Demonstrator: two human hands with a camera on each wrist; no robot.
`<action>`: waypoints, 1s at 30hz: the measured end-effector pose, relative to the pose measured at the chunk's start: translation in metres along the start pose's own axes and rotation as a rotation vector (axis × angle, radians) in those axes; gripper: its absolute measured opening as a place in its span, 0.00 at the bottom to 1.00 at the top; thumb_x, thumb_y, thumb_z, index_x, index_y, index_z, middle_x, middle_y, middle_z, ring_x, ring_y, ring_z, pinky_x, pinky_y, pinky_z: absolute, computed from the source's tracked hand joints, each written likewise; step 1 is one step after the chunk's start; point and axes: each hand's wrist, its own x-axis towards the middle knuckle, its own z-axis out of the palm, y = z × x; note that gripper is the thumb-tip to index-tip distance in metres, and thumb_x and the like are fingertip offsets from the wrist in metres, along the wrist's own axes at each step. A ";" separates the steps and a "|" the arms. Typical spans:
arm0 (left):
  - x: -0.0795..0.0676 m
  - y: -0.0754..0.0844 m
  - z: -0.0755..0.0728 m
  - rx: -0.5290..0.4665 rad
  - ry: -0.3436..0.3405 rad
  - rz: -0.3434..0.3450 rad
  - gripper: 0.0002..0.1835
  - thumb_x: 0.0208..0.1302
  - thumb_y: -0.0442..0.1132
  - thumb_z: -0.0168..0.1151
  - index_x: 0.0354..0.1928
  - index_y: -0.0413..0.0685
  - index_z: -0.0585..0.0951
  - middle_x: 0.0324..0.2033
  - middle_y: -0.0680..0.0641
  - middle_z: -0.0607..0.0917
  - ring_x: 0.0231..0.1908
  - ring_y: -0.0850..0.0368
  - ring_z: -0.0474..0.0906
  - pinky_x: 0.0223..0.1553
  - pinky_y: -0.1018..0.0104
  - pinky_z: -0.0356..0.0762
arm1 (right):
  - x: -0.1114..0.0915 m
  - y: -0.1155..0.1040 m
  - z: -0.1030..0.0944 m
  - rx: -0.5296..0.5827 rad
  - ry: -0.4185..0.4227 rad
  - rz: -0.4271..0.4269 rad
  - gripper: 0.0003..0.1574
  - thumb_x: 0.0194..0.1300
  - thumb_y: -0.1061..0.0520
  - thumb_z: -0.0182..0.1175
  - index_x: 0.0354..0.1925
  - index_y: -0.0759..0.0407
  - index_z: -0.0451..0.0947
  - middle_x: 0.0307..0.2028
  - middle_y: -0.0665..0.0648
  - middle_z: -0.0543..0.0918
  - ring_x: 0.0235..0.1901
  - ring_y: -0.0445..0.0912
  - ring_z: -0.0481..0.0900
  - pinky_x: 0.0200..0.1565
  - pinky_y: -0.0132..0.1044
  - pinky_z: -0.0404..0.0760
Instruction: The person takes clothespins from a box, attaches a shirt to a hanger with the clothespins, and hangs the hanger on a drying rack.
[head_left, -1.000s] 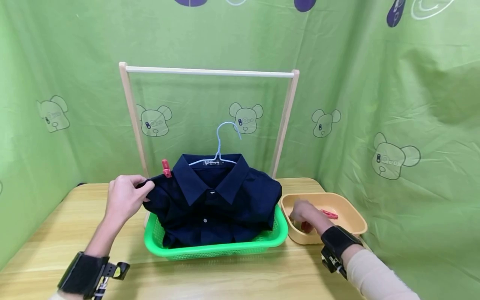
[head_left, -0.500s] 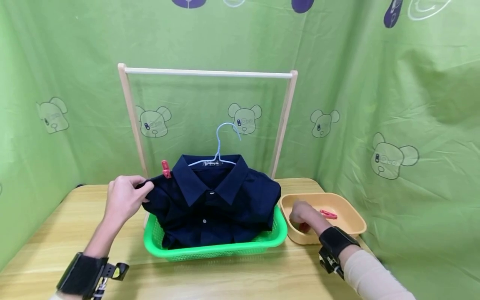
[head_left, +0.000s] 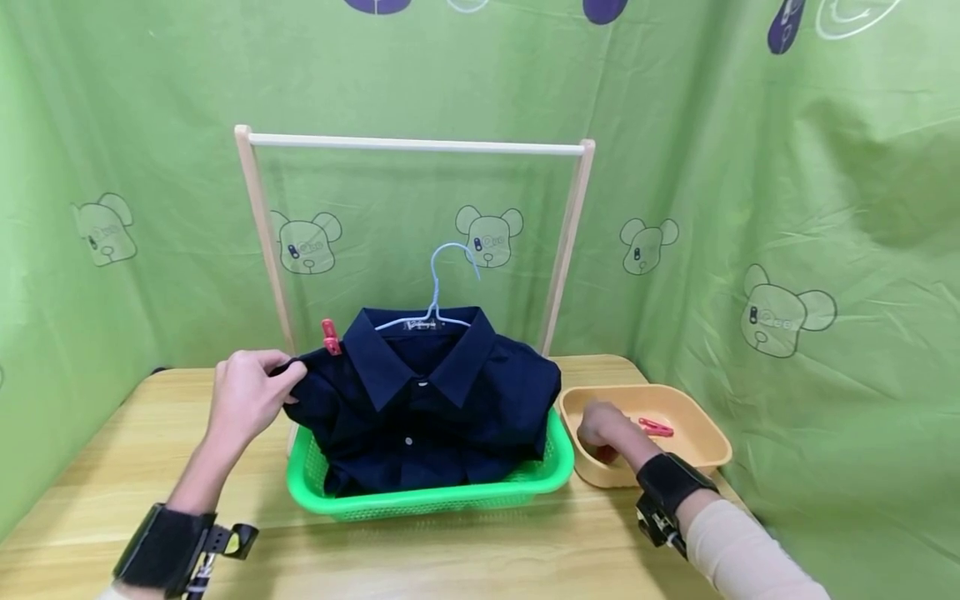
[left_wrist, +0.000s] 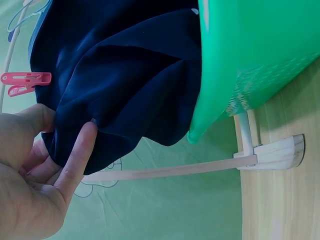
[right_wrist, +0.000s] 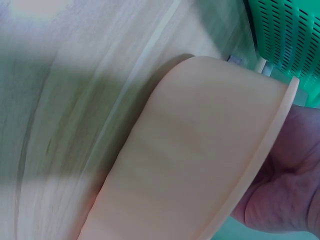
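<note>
Navy shirt [head_left: 450, 442], still pinched by the left hand [head_left: 251, 392]; right hand [head_left: 606, 425] still inside the peach tray [head_left: 697, 437] (its grip, I cannot tell), so seemingly no progress.

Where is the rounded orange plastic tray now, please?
In the head view, the tray stands on the wooden table, right of the green plastic basket, the right hand inside it.

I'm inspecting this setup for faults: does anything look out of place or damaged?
Nothing looks spilled or damaged. Slightly odd: a red clip grips the dark shirt on one shoulder only, near the left hand, so it looks lopsided.
</note>
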 end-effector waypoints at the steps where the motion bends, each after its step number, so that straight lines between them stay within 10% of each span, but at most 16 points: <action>1: 0.000 0.000 0.000 0.001 0.002 0.002 0.10 0.61 0.38 0.62 0.29 0.47 0.91 0.20 0.49 0.89 0.17 0.62 0.84 0.31 0.62 0.78 | 0.000 0.000 0.000 0.001 0.002 -0.001 0.07 0.58 0.70 0.55 0.24 0.69 0.76 0.21 0.66 0.82 0.17 0.51 0.86 0.23 0.40 0.85; 30: 0.001 -0.003 0.002 0.009 0.003 -0.004 0.10 0.61 0.39 0.62 0.29 0.48 0.91 0.17 0.52 0.88 0.16 0.62 0.84 0.32 0.61 0.78 | 0.002 0.007 -0.009 0.026 0.056 -0.067 0.10 0.50 0.65 0.66 0.17 0.63 0.77 0.17 0.61 0.84 0.16 0.46 0.83 0.23 0.35 0.82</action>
